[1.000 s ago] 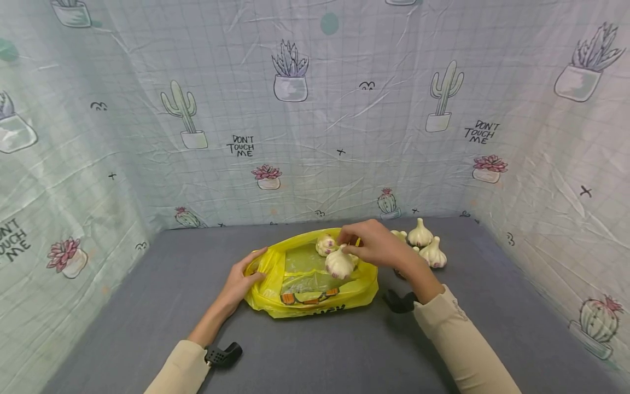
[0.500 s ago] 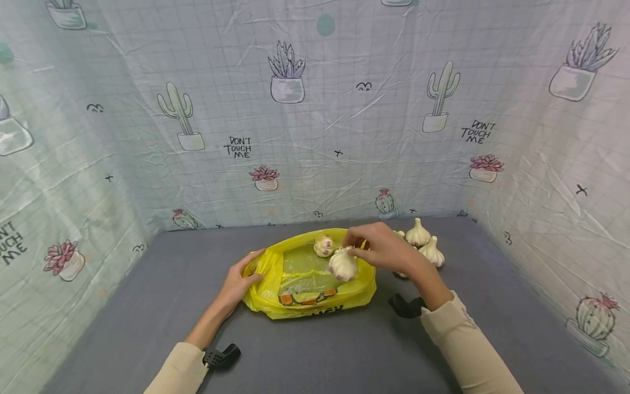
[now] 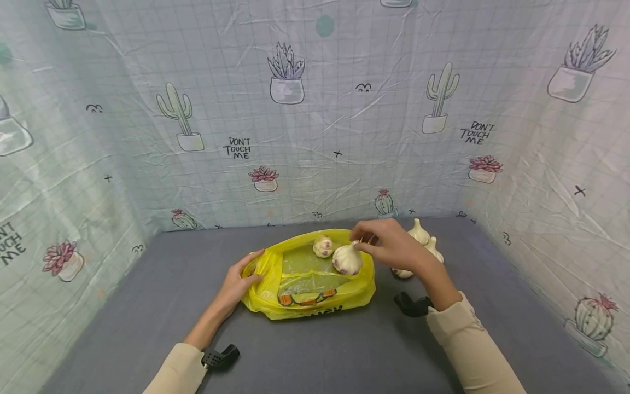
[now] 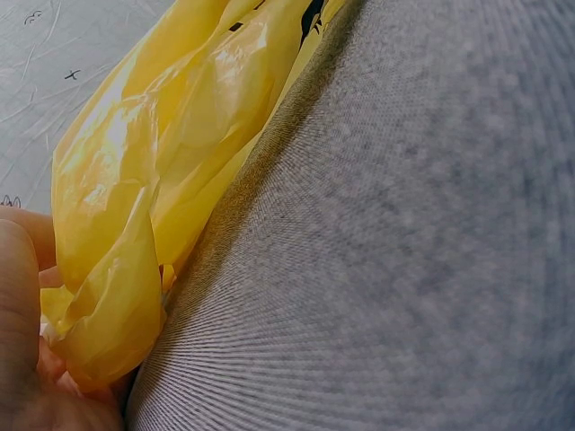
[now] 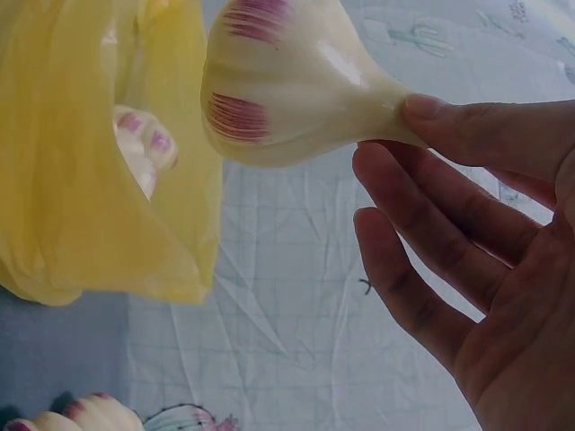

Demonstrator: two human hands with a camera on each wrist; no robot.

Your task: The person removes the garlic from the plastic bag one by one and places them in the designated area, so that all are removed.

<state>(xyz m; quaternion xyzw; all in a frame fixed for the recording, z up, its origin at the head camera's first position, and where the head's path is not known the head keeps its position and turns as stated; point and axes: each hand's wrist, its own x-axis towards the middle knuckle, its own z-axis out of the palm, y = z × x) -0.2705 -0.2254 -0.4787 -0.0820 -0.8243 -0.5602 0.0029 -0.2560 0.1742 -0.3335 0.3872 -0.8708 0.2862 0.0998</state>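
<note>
Yellow bag (image 3: 268,303) in the head view: I see the right hand (image 3: 390,244) has shifted slightly right, so the garlic bulb (image 3: 347,260) hangs at the bag's right end, nearer the loose bulbs (image 3: 418,234), mid-carry, I judge. Left wrist: the left hand (image 4: 18,350) seems to grip the bag's left end, fingertips partly hidden. Right wrist: thumb and finger pinch the bulb, the rest relaxed.

A person, left hand (image 3: 235,282) and right hand (image 3: 390,245) both bare, wears a cream left sleeve (image 3: 178,368) and matching right sleeve (image 3: 474,345), its cuff puckered, with a small-dotted black left wrist device (image 3: 220,357) and a curved black right wrist device (image 3: 411,305).
</note>
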